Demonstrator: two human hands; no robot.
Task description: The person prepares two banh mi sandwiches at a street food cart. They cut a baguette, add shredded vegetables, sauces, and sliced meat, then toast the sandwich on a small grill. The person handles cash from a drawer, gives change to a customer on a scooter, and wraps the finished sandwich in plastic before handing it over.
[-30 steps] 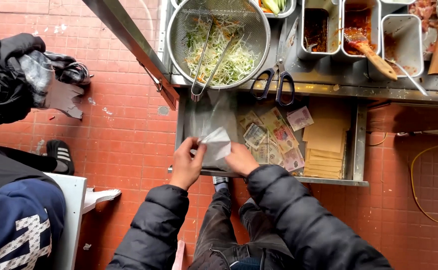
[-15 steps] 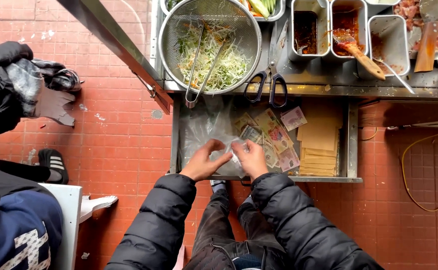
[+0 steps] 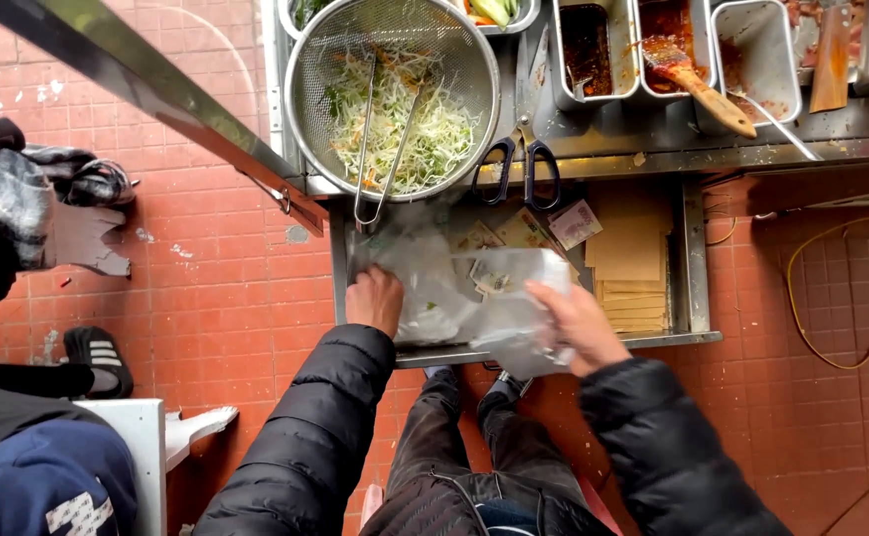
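Observation:
My right hand [image 3: 581, 321] grips a clear plastic bag [image 3: 514, 298] and holds it spread out over the open metal drawer [image 3: 695, 268]. My left hand [image 3: 375, 298] rests on a pile of clear plastic bags [image 3: 420, 273] in the drawer's left part; whether it grips them I cannot tell. Banknotes [image 3: 574, 222] lie in the drawer's middle, partly hidden behind the pulled bag. A stack of brown paper sheets [image 3: 629, 263] fills the drawer's right side.
Above the drawer, a mesh strainer [image 3: 395, 94] holds shredded vegetables and metal tongs [image 3: 380, 134]. Black-handled scissors [image 3: 516, 164] lie on the counter edge. Steel sauce tubs [image 3: 742, 55] with a wooden spatula stand at right. Another person sits at left; a yellow cable [image 3: 802, 318] lies on the red tiles.
My hands were together at the drawer's front on a small piece of plastic; now they are apart, the right one drawing a clear bag out to the right.

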